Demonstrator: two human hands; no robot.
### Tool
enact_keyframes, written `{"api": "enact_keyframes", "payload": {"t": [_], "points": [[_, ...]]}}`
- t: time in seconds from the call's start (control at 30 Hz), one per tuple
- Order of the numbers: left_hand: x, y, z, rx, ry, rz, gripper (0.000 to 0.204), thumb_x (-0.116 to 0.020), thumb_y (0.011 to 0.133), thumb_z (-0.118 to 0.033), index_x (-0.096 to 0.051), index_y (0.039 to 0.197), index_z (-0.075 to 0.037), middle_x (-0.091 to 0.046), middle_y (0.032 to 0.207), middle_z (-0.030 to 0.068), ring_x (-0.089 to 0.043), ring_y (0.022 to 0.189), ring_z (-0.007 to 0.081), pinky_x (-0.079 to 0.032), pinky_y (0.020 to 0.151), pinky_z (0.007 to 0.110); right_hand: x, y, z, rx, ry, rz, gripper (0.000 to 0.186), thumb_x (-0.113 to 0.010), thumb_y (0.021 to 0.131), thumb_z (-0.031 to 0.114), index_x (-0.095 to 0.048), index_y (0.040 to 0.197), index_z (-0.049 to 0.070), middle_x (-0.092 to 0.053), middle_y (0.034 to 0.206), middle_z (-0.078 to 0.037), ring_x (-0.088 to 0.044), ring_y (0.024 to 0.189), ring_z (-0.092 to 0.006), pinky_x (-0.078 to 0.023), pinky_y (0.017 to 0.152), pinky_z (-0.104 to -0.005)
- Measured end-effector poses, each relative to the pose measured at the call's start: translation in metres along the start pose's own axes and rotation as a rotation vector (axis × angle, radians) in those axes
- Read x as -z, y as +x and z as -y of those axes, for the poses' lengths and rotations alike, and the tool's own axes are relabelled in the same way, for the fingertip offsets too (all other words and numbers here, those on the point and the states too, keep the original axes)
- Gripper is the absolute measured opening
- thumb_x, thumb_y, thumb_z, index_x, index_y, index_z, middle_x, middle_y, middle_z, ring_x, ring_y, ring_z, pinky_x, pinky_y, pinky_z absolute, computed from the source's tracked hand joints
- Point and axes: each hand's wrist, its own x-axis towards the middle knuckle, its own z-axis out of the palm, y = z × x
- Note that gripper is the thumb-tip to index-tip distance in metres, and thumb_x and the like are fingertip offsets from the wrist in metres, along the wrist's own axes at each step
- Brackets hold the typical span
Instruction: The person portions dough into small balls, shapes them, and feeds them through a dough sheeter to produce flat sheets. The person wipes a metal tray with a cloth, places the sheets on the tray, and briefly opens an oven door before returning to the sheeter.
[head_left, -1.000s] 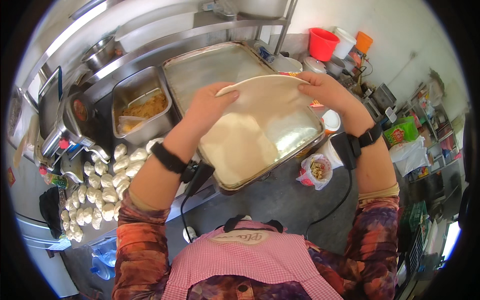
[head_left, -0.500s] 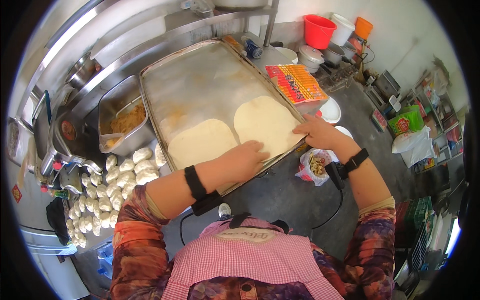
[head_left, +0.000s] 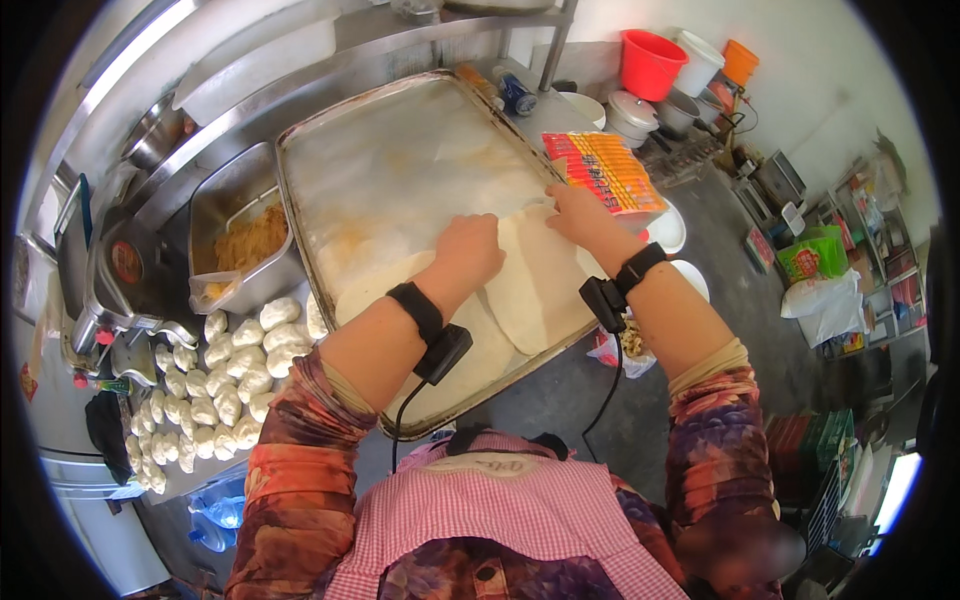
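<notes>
Head view looks down on a large metal griddle tray (head_left: 400,170) filling the centre of the frame, its upper half bare and greasy. Two flat rounds of dough lie on its lower half: one flatbread (head_left: 470,345) at lower centre, partly hidden by the left forearm, and a second flatbread (head_left: 535,290) just to its right, the two overlapping or touching at their edges. The left hand (head_left: 468,250) rests palm down with fingers spread flat on the dough, no closed grip. The right hand (head_left: 580,212) presses its fingertips on the upper edge of the right round, also open and holding nothing. Judged from this, two rounds are laid and are being smoothed out, while most of the tray has room left. At centre left a steel pan of brownish filling (head_left: 248,240) stands beside the tray, and below it many raw dough balls (head_left: 235,370) wait in rows on the counter (head_left: 190,470), so much dough looks unrolled. An orange printed packet (head_left: 605,170) lies at the tray's upper right
</notes>
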Motion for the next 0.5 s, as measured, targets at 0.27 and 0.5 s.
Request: {"api": "enact_keyframes", "payload": {"t": [0.27,0.5], "points": [[0.029,0.006,0.040,0.294,-0.581,0.138,0.017,-0.068,0.067,-0.008,-0.055,0.076,-0.001,-0.059,0.066,0.0108,-0.059,0.065,0.0222,-0.047,0.060,0.033,0.021,0.016,-0.009,0.068,-0.079,-0.123,0.018,-0.060,0.078,0.014,-0.063,0.095,0.008,-0.065,0.087,-0.018,-0.062,0.085,-0.0353,-0.048,0.075,-0.0441],[0.023,0.005,0.048,0.007,-0.301,0.034,0.013,-0.067,0.068,-0.008,-0.059,0.075,0.000,-0.061,0.069,0.0141,-0.059,0.066,0.0270,-0.046,0.061,0.035,0.002,0.009,-0.005,0.042,-0.025,-0.025,0.016,-0.056,0.080,0.012,-0.062,0.093,0.008,-0.064,0.085,-0.018,-0.062,0.083,-0.0363,-0.048,0.072,-0.0452]]}}
